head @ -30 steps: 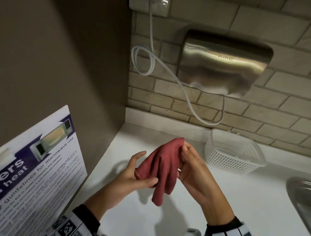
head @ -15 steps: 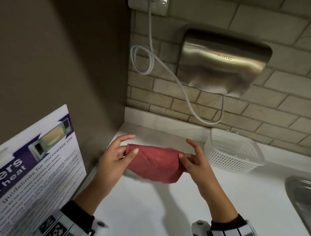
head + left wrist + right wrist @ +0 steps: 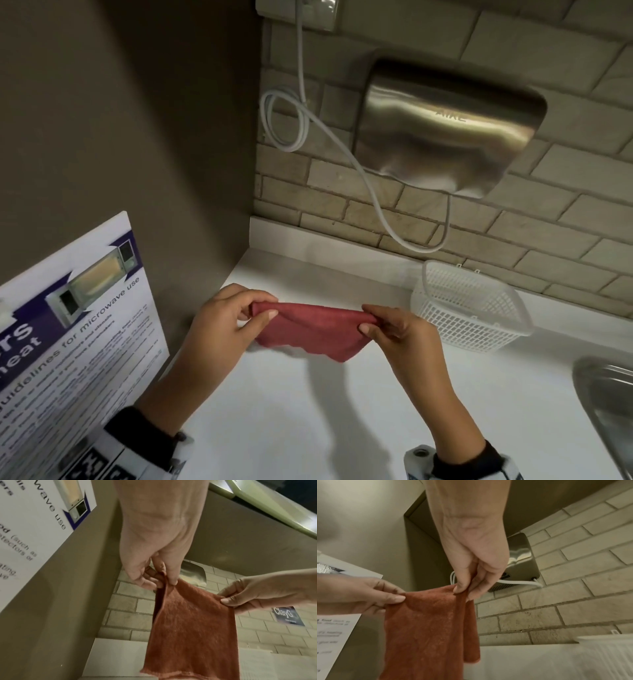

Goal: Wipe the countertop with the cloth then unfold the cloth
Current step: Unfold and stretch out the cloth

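A red cloth [image 3: 313,330] hangs stretched between my two hands above the white countertop [image 3: 308,421]. My left hand [image 3: 262,310] pinches its upper left corner between thumb and fingers. At the upper right corner my right hand [image 3: 368,322] pinches it the same way. The left wrist view has the cloth [image 3: 193,628] dropping down from the left hand [image 3: 163,581], with the right hand [image 3: 224,599] at its other corner. In the right wrist view the cloth [image 3: 426,628] hangs in a doubled layer below the right hand [image 3: 462,589]; the left hand [image 3: 400,597] holds the far corner.
A white mesh basket [image 3: 469,305] stands on the counter just right of my right hand. A steel hand dryer [image 3: 445,126] with a looped cable [image 3: 294,120] hangs on the brick wall. A microwave-use poster [image 3: 68,342] is on the left wall. A sink rim [image 3: 603,394] shows at right.
The cloth hung bunched between my close hands a second ago. My hands moved apart, spreading it sideways, and now both pinch its top corners with the top edge taut.
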Available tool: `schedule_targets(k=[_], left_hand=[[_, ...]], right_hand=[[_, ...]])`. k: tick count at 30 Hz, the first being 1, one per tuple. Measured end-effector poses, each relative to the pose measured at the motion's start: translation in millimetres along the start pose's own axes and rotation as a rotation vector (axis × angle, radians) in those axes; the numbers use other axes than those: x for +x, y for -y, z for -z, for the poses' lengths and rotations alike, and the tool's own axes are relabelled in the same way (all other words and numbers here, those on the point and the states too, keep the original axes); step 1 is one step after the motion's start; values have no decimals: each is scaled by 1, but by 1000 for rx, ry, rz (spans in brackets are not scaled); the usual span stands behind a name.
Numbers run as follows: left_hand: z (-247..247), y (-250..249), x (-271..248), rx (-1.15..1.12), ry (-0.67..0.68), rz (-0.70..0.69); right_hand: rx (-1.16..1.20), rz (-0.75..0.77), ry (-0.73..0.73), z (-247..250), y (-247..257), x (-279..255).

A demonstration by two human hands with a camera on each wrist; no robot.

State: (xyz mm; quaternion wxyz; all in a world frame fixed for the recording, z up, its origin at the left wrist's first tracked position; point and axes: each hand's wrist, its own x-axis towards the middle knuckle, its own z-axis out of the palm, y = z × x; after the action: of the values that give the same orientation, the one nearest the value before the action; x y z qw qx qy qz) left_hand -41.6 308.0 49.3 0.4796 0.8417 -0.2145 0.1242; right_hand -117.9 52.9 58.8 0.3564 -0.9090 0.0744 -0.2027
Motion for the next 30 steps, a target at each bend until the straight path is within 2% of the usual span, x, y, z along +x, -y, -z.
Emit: schedule_targets(k=[2, 4, 7, 11, 13, 15, 18, 19, 20, 22, 23, 25, 28, 30], left_hand=[[-1, 1, 0, -9, -15, -22], [-3, 0, -1, -90, -8, -8], [-7, -3, -4, -173, 79, 60], [-15, -7, -3, -92, 172, 141], [-19, 0, -2, -121, 179, 256], [-20, 9, -1, -215, 180, 417], [-15, 12, 2, -550, 163, 638], [-13, 12, 2, -658, 170, 656], [-11, 11, 2, -707, 188, 622], [-7, 9, -2, -671, 279, 470], [-7, 10, -4, -599, 332, 384], [-7, 18, -7, -374, 371, 249], [-9, 24, -6, -95, 295, 121], [-9, 20, -4, -85, 218, 93]], right_hand=[[-11, 13, -4, 1, 0, 1], [106, -7, 38, 1, 0, 1], [251, -31, 160, -5, 3, 1], [210, -79, 225, -16, 3, 1], [220, -136, 218, -19, 2, 2], [365, -245, 228, -20, 2, 2], [620, -382, 265, -14, 2, 0], [692, -397, 284, -12, 2, -1], [748, -400, 302, -10, 2, -1], [775, -369, 335, -6, 1, -2], [733, -332, 358, -5, -1, -2], [467, -221, 408, -6, -3, -2], [9, -66, 395, -9, 2, -1], [-31, -41, 314, -9, 2, 1]])
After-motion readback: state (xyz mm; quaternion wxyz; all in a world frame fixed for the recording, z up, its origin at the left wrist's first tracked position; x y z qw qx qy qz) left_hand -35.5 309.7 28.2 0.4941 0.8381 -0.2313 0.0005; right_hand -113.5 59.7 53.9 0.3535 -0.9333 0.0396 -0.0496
